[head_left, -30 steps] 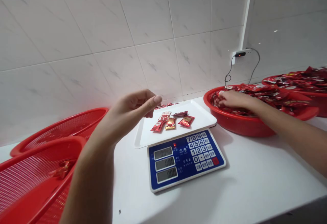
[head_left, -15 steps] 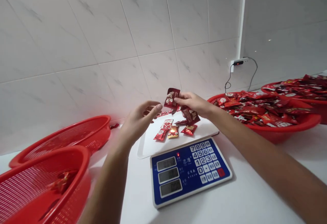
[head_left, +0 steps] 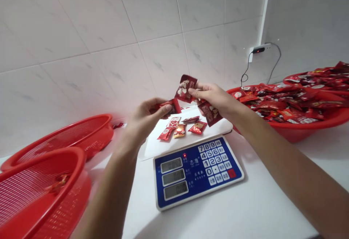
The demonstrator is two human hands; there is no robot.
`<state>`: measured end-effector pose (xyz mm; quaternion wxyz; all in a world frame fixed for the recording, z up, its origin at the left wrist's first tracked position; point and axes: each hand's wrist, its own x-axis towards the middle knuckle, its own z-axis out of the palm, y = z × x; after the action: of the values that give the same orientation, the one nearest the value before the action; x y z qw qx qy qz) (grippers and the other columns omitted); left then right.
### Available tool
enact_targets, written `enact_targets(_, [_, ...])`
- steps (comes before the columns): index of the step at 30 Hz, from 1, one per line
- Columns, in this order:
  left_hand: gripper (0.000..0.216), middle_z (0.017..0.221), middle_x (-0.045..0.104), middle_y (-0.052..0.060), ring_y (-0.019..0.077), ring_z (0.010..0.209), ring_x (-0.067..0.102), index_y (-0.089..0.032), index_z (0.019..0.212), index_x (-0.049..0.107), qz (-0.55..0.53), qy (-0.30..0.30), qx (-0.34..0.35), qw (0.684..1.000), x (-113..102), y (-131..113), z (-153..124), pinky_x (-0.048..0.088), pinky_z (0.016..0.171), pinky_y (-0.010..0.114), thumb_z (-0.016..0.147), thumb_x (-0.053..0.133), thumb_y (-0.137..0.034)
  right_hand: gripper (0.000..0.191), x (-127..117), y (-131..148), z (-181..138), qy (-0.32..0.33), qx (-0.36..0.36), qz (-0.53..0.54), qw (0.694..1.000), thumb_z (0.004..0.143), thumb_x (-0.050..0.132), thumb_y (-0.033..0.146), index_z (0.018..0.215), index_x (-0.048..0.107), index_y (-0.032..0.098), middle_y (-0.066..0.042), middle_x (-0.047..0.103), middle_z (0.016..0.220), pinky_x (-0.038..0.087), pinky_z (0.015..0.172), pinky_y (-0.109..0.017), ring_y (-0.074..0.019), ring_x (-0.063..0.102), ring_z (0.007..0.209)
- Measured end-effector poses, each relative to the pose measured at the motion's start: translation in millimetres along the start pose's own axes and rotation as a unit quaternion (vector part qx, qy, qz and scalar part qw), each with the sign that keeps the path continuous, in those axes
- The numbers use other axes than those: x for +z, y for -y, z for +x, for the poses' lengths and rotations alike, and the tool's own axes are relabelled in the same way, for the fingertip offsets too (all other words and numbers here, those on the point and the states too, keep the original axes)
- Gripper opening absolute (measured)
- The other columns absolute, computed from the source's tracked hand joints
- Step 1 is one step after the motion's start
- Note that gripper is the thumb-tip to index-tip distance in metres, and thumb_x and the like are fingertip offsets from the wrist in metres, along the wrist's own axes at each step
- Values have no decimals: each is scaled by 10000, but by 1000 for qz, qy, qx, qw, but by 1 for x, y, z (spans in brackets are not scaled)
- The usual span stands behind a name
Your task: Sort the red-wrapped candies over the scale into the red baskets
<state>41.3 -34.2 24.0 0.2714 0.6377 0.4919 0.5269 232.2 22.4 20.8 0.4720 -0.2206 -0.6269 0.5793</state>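
Tiled wall (head_left: 81, 21) beyond a white desk (head_left: 261, 202): a red packet (head_left: 175, 106) is pinched by the left hand (head_left: 145, 117), thumb against curled fingers, its exposed end pointing right toward the right hand (head_left: 214, 95). That hand, partly closed, grips an upper dark packet (head_left: 183, 88), tilted leftward, and a lower dark packet (head_left: 212, 114). Both hands appear above the tray (head_left: 152, 150), where five loose packets (head_left: 197, 127) lie; the right is nearer the filled basket (head_left: 290, 133).

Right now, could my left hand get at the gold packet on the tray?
Probably yes: the gold packet lies in plain view near your left hand, though that hand holds a red packet.
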Motion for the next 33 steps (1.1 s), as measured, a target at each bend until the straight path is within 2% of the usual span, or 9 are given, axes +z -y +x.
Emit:
enact_targets(4, [281,776,738,40,173,746,679,-176,862,721,58,-67,36,995,-10,5,4,528,664,260,673,806,-366,58,-6,11,-6,-23,-10,-28,999,916,591,209,922,636,173,24,582,626,421,438,-188,-72,500,451])
enact_targets(7, [263,757,732,37,172,716,667,-184,845,721,93,-59,12,994,-12,14,8,508,635,263,676,790,-374,97,-6,13,-9,10,7,-23,1000,912,603,273,937,639,186,30,540,578,388,401,-198,-78,467,414])
enact_targets(10, [240,745,718,40,183,707,656,-184,816,694,117,-44,-11,992,-10,21,11,495,624,279,682,763,-371,104,-5,12,-10,36,6,-6,999,916,590,253,952,656,181,20,566,602,451,466,-209,-99,541,483])
enact_targets(14, [236,924,716,75,215,872,663,-187,886,634,137,-51,14,989,-7,23,10,512,759,333,774,679,-389,116,-3,10,-8,42,22,-3,999,919,569,199,964,672,169,-16,656,702,511,553,-231,-115,610,569])
enact_targets(17, [275,1056,701,86,226,1008,643,-196,946,629,140,-62,25,988,-6,14,6,493,884,365,813,664,-433,129,-4,8,-7,38,31,-17,999,906,596,205,1001,679,177,-48,707,799,531,568,-250,-131,638,608])
enact_targets(21, [384,1043,713,96,227,1052,644,-182,955,664,72,1,48,996,-4,-8,-5,485,943,346,831,637,-545,171,-3,5,-9,59,24,-28,998,911,592,218,1056,680,191,-68,735,943,561,630,-274,-166,686,745])
enact_targets(24, [389,968,728,77,205,939,681,-183,955,663,51,38,65,996,0,-20,-13,529,856,314,810,673,-543,176,1,2,-10,83,5,-55,995,909,597,206,1056,691,185,-70,734,1014,561,705,-265,-164,688,829])
enact_targets(28, [305,792,716,21,176,791,689,-197,870,614,46,19,73,996,2,-22,-15,543,725,277,747,776,-424,220,4,-3,-9,119,-20,-88,989,902,628,273,1104,689,210,-61,736,1017,550,732,-254,-164,687,863])
enact_targets(33, [341,807,710,34,180,785,686,-179,881,627,23,65,43,997,3,-16,-12,553,733,286,717,789,-430,185,3,-8,-7,133,-41,-145,980,904,614,296,1041,686,193,-70,726,989,542,742,-265,-169,679,850])
